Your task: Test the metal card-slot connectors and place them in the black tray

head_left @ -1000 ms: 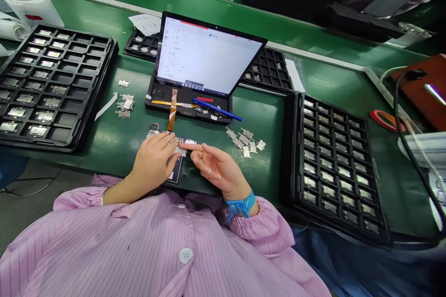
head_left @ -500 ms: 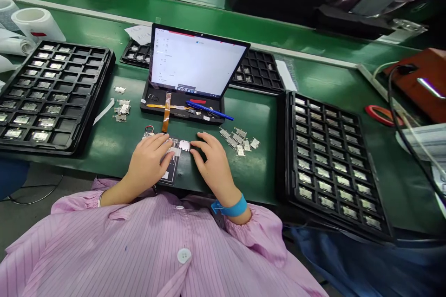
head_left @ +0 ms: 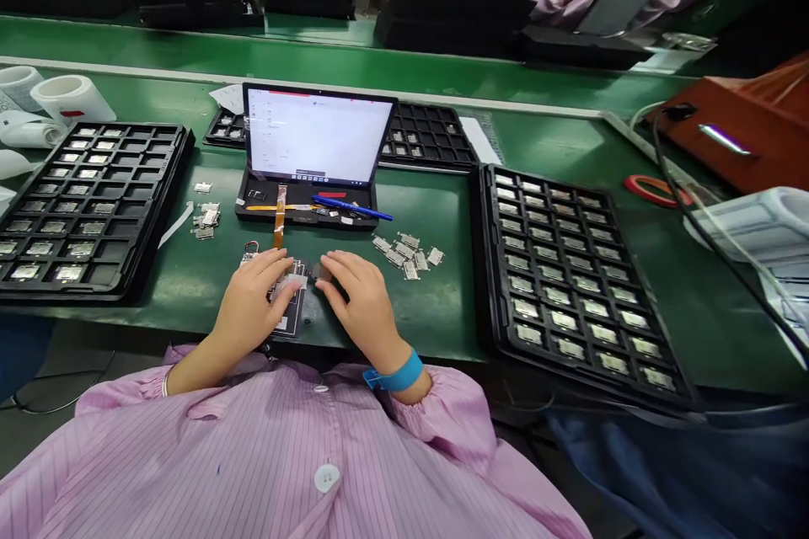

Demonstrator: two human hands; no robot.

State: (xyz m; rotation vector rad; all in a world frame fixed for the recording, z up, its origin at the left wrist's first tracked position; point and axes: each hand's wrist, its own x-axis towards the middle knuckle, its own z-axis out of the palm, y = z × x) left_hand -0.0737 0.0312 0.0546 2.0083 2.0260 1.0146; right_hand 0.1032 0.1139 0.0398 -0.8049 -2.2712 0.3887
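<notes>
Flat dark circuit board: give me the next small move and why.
Perhaps steady the flat dark circuit board with the left hand while the right hand eases the small dark part into line with its right edge. The left hand covers much of the board, the right hand is at the part beside that edge, and the flat orange ribbon cable leading toward the board could be tugged.

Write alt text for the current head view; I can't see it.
A person's left hand rests on a black, white-marked panel while the right hand appears to pinch a small dark piece beside it. Beyond stands a lit screen with a blue pen before it; black trays of small metal parts flank the hands.
</notes>
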